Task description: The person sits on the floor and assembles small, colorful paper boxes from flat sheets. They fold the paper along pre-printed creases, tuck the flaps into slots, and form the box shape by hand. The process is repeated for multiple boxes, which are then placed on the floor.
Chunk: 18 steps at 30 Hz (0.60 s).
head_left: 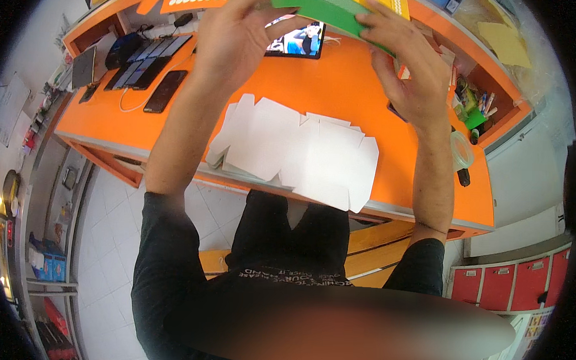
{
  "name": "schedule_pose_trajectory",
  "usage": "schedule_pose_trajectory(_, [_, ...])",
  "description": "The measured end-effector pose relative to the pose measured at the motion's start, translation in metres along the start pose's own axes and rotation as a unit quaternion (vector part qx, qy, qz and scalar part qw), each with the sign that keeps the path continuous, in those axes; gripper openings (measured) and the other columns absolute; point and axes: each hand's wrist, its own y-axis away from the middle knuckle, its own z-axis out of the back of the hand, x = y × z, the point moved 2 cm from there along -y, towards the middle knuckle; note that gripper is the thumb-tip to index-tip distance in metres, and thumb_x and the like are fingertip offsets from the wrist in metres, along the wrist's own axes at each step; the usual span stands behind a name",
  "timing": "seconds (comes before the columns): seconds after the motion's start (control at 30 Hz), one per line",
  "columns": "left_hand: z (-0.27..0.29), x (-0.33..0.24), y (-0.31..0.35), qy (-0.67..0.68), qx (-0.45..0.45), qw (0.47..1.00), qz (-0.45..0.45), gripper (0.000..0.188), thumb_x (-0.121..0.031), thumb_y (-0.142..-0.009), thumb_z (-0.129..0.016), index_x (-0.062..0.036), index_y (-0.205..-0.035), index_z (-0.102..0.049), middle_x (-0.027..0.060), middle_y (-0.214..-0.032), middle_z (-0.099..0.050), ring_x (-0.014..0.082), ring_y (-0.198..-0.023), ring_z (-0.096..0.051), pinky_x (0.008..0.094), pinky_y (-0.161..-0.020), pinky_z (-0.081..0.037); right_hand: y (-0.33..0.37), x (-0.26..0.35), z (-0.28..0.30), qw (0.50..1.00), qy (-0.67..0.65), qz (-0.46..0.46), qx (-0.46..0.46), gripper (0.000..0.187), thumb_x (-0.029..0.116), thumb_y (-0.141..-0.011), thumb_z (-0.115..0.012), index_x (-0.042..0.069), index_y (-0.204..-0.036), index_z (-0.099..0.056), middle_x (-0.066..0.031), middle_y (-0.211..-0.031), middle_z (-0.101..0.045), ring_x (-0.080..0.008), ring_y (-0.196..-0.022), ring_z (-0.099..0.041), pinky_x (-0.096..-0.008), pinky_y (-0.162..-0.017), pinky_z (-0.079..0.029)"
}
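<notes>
Above one orange flat-topped desk [342, 87] are two bare hands [411, 70]; near its right end, four red rectangular cabinet fronts [498, 287].

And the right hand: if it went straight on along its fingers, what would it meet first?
The green and yellow carton: the right hand's fingertips already appear to be on its edge, so it would likely press into that at once. Depth beyond is unclear.

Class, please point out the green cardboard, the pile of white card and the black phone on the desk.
Green cardboard [316, 11]: head view, flat face.
White card pile [295, 145]: head view, top's middle.
Black phone [165, 92]: head view, upper face.
</notes>
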Motion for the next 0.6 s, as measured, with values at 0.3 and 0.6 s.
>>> schedule_pose_trajectory(0.3, [-0.011, 0.001, -0.03, 0.006, -0.002, 0.996, -0.088, 0.035, -0.007, -0.098, -0.051, 0.0122, -0.128, -0.05, 0.0232, -0.121, -0.062, 0.0343, -0.109, -0.066, 0.0473, -0.092, -0.058, -0.029, 0.006, -0.026, 0.955, -0.158, -0.179, -0.177, 0.027, -0.002, -0.078, -0.078, -0.002, -0.104, -0.073, -0.0163, -0.099, -0.074, -0.0279, -0.101, -0.072, -0.035, -0.088, -0.057])
schedule_pose_trajectory(0.6, [0.015, -0.019, -0.037, -0.274, -0.052, 0.88, -0.385, 0.052, 0.006, -0.081, -0.074, 0.0064, -0.128, -0.052, 0.0178, -0.118, -0.062, 0.0228, -0.102, -0.064, 0.0338, -0.088, -0.055, -0.043, -0.002, -0.04, 0.93, -0.281, -0.127, -0.2, 0.01, -0.006, -0.08, -0.075, -0.006, -0.09, -0.073, -0.0182, -0.094, -0.074, -0.0317, -0.092, -0.073, -0.043, -0.088, -0.058])
